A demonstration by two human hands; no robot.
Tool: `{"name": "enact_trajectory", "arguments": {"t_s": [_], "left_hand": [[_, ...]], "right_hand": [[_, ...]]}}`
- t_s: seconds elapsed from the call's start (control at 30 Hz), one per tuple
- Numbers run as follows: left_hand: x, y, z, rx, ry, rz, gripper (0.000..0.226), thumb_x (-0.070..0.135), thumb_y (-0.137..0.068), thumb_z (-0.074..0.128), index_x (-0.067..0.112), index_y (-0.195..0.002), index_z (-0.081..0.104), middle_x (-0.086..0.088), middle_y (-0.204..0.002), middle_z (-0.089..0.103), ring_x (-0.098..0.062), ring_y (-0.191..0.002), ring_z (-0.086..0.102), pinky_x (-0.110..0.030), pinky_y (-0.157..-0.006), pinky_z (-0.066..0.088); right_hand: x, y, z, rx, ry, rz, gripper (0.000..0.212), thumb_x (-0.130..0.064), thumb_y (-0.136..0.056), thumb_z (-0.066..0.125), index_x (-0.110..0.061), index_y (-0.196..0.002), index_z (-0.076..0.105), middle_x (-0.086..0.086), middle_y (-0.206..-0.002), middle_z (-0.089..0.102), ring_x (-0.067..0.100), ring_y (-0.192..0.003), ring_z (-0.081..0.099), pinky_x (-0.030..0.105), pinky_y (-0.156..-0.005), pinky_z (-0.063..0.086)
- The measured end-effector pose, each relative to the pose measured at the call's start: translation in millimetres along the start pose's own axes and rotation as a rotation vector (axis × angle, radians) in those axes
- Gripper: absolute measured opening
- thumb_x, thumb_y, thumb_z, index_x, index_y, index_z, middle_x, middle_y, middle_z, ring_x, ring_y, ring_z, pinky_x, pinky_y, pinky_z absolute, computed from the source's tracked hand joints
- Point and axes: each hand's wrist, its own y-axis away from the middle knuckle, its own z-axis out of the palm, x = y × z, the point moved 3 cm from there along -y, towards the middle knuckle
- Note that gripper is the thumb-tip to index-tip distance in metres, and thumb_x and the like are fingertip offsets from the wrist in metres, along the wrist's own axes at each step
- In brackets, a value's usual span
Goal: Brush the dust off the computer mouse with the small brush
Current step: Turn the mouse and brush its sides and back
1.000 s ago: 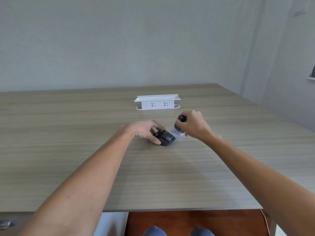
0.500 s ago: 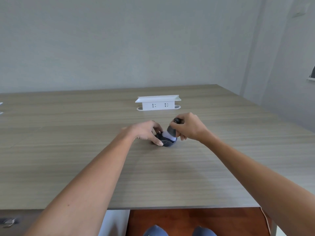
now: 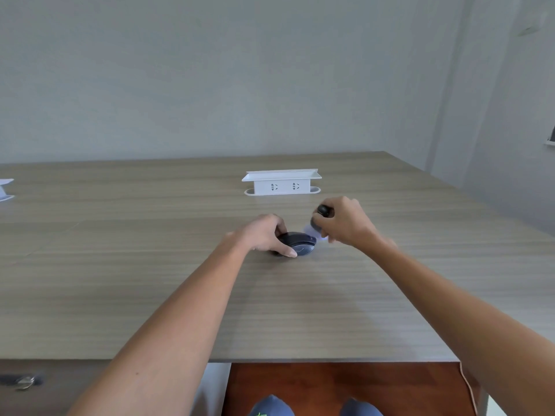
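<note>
My left hand [image 3: 265,235] curls over the near and left flank of the dark grey, rounded plastic computer mouse [image 3: 298,243], thumb along its front edge and fingers tucked behind, pinning it flat on the pale wood-grain table [image 3: 150,265] near the table's middle. Half a second ago the brush head lay across the mouse's top; it now stands off the right end of the shell, so I judge one sweep has just run off that edge and carried loose dust with it. The small brush [image 3: 315,226], a black rounded knob over a pale bristle tuft, is closed in the fingers of my right hand [image 3: 345,226], tilted so the bristles sit at or just beside the mouse's upper right edge; whether they touch is blurred. Beyond stands a white plastic socket box [image 3: 282,183], well apart. Brushing appears mid-course; further strokes seem likely.
</note>
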Motion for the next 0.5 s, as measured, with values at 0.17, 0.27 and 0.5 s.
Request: {"name": "enact_trajectory", "arguments": {"t_s": [0.17, 0.27, 0.5], "left_hand": [[-1, -3, 2, 0.022, -0.021, -0.02, 0.063, 0.054, -0.053, 0.088, 0.02, -0.1, 0.062, 0.003, -0.102, 0.069, -0.02, -0.096, 0.065, -0.041, -0.087, 0.054], [0, -2, 4, 0.032, -0.02, -0.025, 0.061, 0.055, -0.052, 0.088, 0.02, -0.096, 0.062, 0.002, -0.098, 0.068, -0.021, -0.093, 0.065, -0.041, -0.085, 0.054], [0, -4, 6, 0.041, -0.012, -0.03, 0.065, 0.054, -0.052, 0.088, 0.005, -0.089, 0.066, -0.01, -0.081, 0.068, -0.025, -0.072, 0.055, -0.032, -0.061, 0.038]], "right_hand": [[-3, 6, 14, -0.109, 0.0, -0.046, 0.016, -0.012, -0.088, 0.059, -0.005, -0.085, 0.073, 0.012, -0.064, 0.075, 0.017, -0.043, 0.065, 0.022, -0.043, 0.052], [8, -4, 5, -0.018, 0.091, -0.021, 0.016, -0.01, -0.084, 0.056, 0.001, -0.08, 0.067, 0.015, -0.065, 0.072, 0.028, -0.052, 0.07, 0.032, -0.049, 0.059], [4, 8, 16, -0.089, -0.035, -0.039, 0.015, -0.012, -0.088, 0.06, -0.008, -0.086, 0.074, 0.012, -0.064, 0.075, 0.014, -0.039, 0.061, 0.02, -0.043, 0.051]]}}
